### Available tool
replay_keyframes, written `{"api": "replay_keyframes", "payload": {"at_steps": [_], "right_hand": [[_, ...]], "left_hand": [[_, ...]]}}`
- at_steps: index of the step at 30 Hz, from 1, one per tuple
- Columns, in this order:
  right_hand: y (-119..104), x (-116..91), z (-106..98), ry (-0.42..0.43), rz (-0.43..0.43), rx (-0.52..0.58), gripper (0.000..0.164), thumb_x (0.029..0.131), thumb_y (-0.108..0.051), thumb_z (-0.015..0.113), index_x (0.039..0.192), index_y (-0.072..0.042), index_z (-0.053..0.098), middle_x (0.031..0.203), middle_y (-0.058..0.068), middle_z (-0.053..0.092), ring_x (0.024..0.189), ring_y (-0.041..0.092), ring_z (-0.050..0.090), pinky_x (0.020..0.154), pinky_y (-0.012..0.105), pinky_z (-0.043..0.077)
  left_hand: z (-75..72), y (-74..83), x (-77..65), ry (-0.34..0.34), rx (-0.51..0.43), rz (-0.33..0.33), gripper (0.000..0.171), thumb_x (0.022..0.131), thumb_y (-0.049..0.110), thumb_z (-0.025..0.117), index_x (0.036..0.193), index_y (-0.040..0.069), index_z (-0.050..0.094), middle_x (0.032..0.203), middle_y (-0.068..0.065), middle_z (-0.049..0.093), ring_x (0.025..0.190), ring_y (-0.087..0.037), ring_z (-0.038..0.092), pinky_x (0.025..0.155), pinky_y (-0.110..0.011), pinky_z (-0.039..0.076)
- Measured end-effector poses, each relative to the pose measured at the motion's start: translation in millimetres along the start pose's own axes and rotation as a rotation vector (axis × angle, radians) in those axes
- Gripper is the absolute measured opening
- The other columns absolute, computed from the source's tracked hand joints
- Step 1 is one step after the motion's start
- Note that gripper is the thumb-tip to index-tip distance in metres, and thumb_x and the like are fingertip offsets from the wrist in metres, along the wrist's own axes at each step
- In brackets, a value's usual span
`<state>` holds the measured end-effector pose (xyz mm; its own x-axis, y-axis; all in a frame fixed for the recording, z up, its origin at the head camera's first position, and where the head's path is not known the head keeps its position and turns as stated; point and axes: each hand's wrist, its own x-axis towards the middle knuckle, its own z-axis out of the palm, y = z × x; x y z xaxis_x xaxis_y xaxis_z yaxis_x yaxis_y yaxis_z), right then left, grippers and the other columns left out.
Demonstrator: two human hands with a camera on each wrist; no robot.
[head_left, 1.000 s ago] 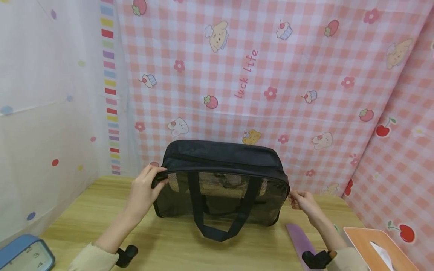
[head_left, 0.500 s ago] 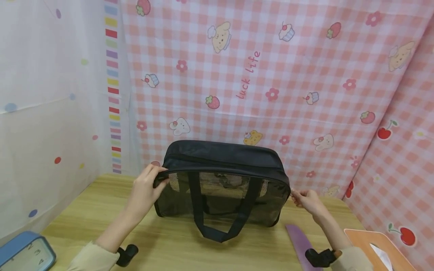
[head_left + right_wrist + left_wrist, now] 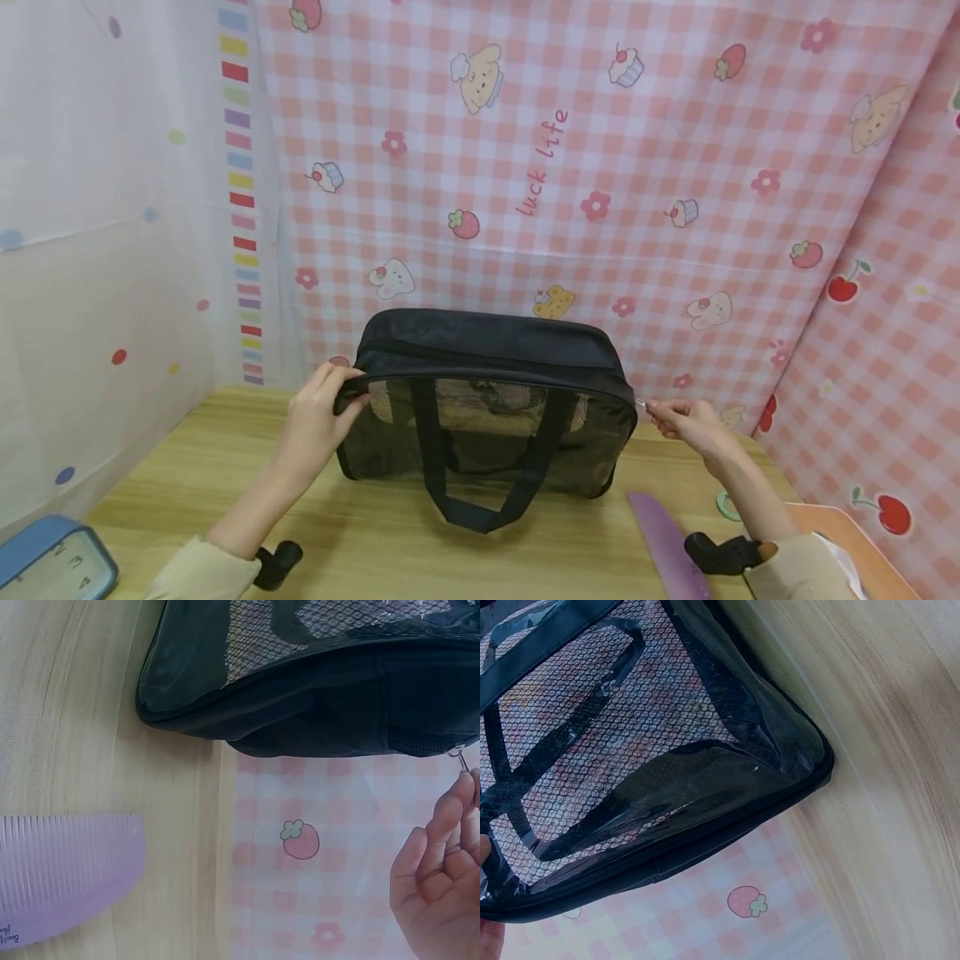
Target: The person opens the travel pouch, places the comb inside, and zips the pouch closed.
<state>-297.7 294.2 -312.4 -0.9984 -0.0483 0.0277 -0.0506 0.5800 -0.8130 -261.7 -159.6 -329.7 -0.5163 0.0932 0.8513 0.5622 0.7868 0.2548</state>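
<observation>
1. The dark see-through bag (image 3: 487, 408) stands upright near the back edge of the counter (image 3: 375, 554), about midway between its side edges, in front of the checked cloth (image 3: 637, 267).
2. The left hand (image 3: 317, 410) grips the bag's upper left corner, fingers on top and thumb in front. That hold looks well placed as an anchor; it should press down slightly, so the bag neither slides nor tips.
3. The right hand (image 3: 692, 427) pinches the metal zip pull (image 3: 463, 760) between thumb and fingertips, just off the bag's right end.
4. A short run of zip (image 3: 418, 745) shows beside the slider; whether its teeth are meshed, I cannot tell.
5. The step in hand seems to be working the slider. Best to draw it along the track's line rather than straight outward, following the curve at the corner, at an even pace.
6. If it snags, ease back and flatten the soft fabric first.
7. The purple comb (image 3: 666, 542) lies towards the counter's near right corner, apart from the bag.
</observation>
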Motion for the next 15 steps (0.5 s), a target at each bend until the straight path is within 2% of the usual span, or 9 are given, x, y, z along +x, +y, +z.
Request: {"api": "replay_keyframes", "payload": {"at_steps": [6, 10, 13, 15], "right_hand": [[-5.9, -0.5, -0.5, 0.062, -0.012, -0.005, 0.032, 0.093, -0.032, 0.052, 0.080, -0.006, 0.066, 0.066, -0.012, 0.056, 0.069, 0.001, 0.055, 0.068, 0.016, 0.050], [-10.8, -1.9, 3.0, 0.179, -0.109, -0.115, 0.035, 0.092, -0.031, 0.054, 0.086, 0.001, 0.067, 0.074, 0.000, 0.063, 0.070, 0.002, 0.053, 0.063, 0.020, 0.046], [-15.1, -3.1, 6.7, 0.280, -0.190, -0.189, 0.037, 0.092, -0.030, 0.054, 0.090, 0.004, 0.068, 0.081, 0.010, 0.067, 0.065, 0.004, 0.049, 0.056, 0.022, 0.043], [-18.4, -3.7, 8.7, 0.329, -0.226, -0.207, 0.037, 0.092, -0.030, 0.054, 0.090, 0.004, 0.068, 0.081, 0.012, 0.067, 0.060, 0.005, 0.047, 0.052, 0.022, 0.040]], "left_hand": [[1.0, -1.2, -1.5, 0.001, 0.005, 0.008, 0.032, 0.066, -0.005, 0.077, 0.093, 0.000, 0.061, 0.090, -0.014, 0.058, 0.083, -0.030, 0.061, 0.067, -0.042, 0.055], [1.5, -1.2, -1.6, 0.005, 0.011, 0.013, 0.031, 0.067, -0.005, 0.076, 0.093, 0.000, 0.061, 0.089, -0.014, 0.058, 0.083, -0.030, 0.061, 0.067, -0.041, 0.055], [1.5, -1.0, -1.2, 0.009, 0.013, 0.016, 0.031, 0.067, -0.005, 0.076, 0.093, 0.000, 0.060, 0.089, -0.014, 0.058, 0.083, -0.030, 0.062, 0.067, -0.042, 0.055], [1.7, -0.9, -1.0, 0.012, 0.014, 0.015, 0.031, 0.067, -0.004, 0.077, 0.093, 0.000, 0.061, 0.089, -0.014, 0.058, 0.083, -0.030, 0.062, 0.067, -0.041, 0.055]]}}
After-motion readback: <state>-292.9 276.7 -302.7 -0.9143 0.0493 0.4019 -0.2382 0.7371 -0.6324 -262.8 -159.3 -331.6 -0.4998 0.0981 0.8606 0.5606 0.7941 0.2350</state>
